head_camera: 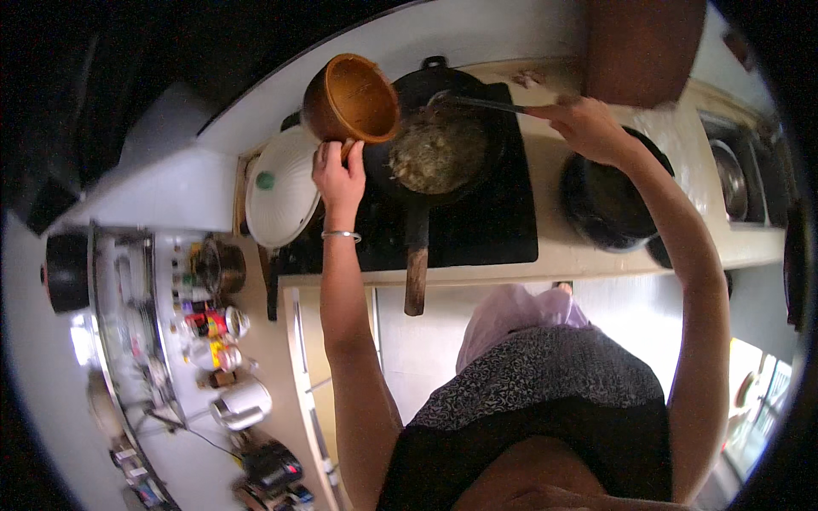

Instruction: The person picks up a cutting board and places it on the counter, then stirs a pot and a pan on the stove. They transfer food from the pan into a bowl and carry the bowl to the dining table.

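Observation:
My left hand [340, 175] grips the lower edge of a brown bowl [361, 99], tilted so that its orange-brown inside shows. The bowl is held up beside a black wok [492, 153] on the cooktop. Pale, wet-looking food [441, 153] lies in the wok; blur hides what it is. In my right hand [591, 128] is the handle of a long cooking utensil [489, 103]. Its head reaches the far side of the food, and its exact shape is blurred. The wok's wooden handle [416, 281] points toward me over the counter's front edge.
Left of the wok is a white ribbed lid or dish [281, 191] with a green spot. A dark pot [607, 198] stands under my right forearm, before the sink [728, 172]. Jars [217, 324], a metal pot [220, 265] and a white pitcher-like container [243, 404] line the left counter.

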Demonstrator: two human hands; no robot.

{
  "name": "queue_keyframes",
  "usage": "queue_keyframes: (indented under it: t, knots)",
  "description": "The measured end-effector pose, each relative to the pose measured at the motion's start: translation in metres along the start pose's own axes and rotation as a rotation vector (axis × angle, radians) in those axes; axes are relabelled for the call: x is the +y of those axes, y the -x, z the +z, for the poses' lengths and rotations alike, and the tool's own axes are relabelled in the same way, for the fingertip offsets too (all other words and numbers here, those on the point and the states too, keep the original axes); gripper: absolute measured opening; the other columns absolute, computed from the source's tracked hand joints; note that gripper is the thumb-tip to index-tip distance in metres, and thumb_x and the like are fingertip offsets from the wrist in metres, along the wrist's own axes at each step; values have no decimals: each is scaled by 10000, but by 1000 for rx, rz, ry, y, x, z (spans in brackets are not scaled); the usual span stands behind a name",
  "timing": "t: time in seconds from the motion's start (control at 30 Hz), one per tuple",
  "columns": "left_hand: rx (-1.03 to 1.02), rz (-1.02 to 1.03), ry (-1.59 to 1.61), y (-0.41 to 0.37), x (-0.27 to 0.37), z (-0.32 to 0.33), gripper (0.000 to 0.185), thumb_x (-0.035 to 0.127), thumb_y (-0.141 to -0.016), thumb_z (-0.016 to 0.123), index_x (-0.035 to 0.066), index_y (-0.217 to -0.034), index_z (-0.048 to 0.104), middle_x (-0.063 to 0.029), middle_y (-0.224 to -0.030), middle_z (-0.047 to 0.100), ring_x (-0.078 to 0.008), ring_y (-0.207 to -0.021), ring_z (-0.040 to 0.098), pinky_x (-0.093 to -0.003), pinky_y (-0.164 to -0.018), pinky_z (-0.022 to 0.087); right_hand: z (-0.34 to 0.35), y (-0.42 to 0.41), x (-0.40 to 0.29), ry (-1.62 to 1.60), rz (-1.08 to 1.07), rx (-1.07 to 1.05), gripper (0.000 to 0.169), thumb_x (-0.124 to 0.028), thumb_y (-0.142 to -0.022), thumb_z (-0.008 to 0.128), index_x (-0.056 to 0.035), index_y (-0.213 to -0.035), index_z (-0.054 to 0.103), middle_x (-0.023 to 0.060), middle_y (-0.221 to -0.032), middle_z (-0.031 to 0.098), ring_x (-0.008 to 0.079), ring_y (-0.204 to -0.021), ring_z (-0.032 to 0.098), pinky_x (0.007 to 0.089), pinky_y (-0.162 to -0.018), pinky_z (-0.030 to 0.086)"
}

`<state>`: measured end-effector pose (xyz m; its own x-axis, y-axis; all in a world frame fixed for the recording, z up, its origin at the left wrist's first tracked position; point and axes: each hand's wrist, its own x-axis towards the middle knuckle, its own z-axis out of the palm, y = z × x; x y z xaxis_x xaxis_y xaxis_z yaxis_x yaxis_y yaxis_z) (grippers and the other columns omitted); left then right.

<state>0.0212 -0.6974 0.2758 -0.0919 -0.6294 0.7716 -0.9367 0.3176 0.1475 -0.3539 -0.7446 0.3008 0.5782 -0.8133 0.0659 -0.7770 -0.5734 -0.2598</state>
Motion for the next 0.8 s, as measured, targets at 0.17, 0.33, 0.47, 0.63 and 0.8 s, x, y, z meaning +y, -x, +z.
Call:
queue_keyframes:
  t: [0.17,0.33,0.47,0.63,0.8]
  knots:
    - [9,-601,238,28,19,-25,264,272,-815,563,17,-755,533,-159,-692,545,-299,-598,510,-361,-574,430,0,13,-7,-117,114,-48,401,-44,-830,445,-187,-1201,497,212,-999,555,339,-863,555,392,-761,439]
    - [315,-722,758,77,62,-75,213,204,-863,525,-2,-811,515,-39,-697,558,-78,-634,519,-235,-580,445,14,16,38,-162,-10,68,318,-101,-860,463,-63,-1171,518,152,-1011,584,176,-872,566,301,-758,443]
    - [515,-844,827,125,109,-137,227,207,-890,470,-15,-889,521,-51,-790,575,-95,-709,533,-240,-647,443,7,10,54,-413,-21,-14,319,-117,-876,447,-36,-1179,503,99,-1163,533,182,-1030,514,310,-862,407]
    - [703,-974,663,207,126,-198,283,252,-910,420,-9,-867,521,-54,-800,565,-128,-744,529,-259,-699,425,6,5,62,-643,3,-50,353,-118,-889,446,-48,-1234,455,73,-1177,510,107,-894,499,228,-761,416]
    - [853,-1009,443,273,92,-246,284,260,-911,430,26,-759,486,-35,-726,518,-124,-696,512,-297,-699,458,-3,12,22,-609,39,33,349,-149,-892,462,-64,-1230,469,30,-1096,544,46,-750,429,166,-587,367]
